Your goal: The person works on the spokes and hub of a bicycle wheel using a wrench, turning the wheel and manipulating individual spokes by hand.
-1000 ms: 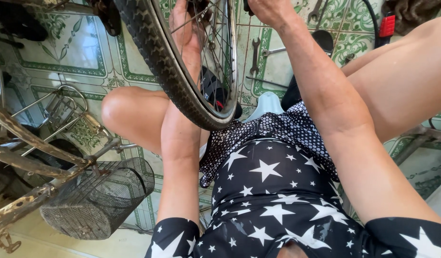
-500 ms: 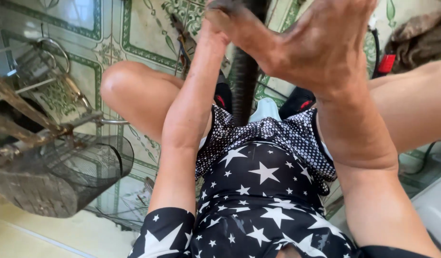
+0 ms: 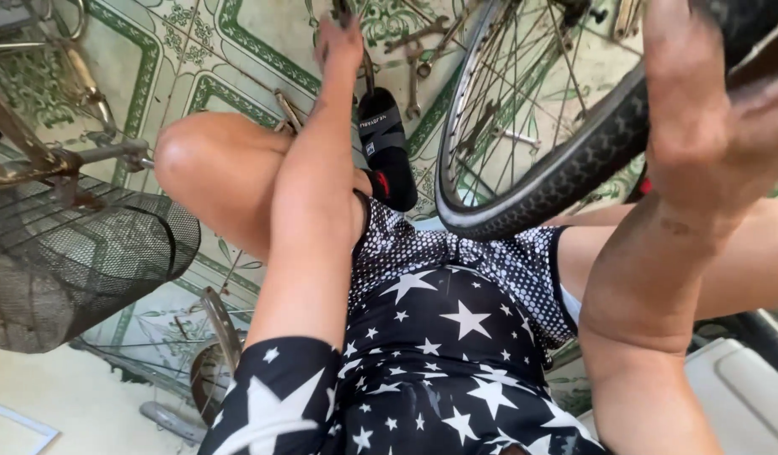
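Hands first: the grimy right hand (image 3: 709, 93) is wrapped over the black knobbly rubber tyre of a spoked bicycle wheel (image 3: 566, 173) at the upper right, fingers curled around the tread. The left hand (image 3: 340, 40) reaches out at the top centre toward a thin dark tool-like piece at the frame edge; whether it pinches that piece or merely touches it cannot be told, as the fingertips are cut off.

Wheel: held tilted above the person's lap, its lower arc hanging just over the black star-printed shorts (image 3: 444, 354), silver rim and spokes open to the floor behind.

Foot: a black slide sandal with a white printed label on its strap (image 3: 385, 139), lying between the left forearm and the wheel.

Floor: cream tiles with green ornamental borders (image 3: 237, 50); several grey metal wrenches (image 3: 414, 76) scattered just beyond the sandal.

Left side: a rusty dark wire-mesh bicycle basket (image 3: 77, 261), beside the bent left knee, joined to brown corroded frame tubing (image 3: 35, 160).

Lower right: a pale grey plastic moulded edge (image 3: 743, 396), near the right elbow.
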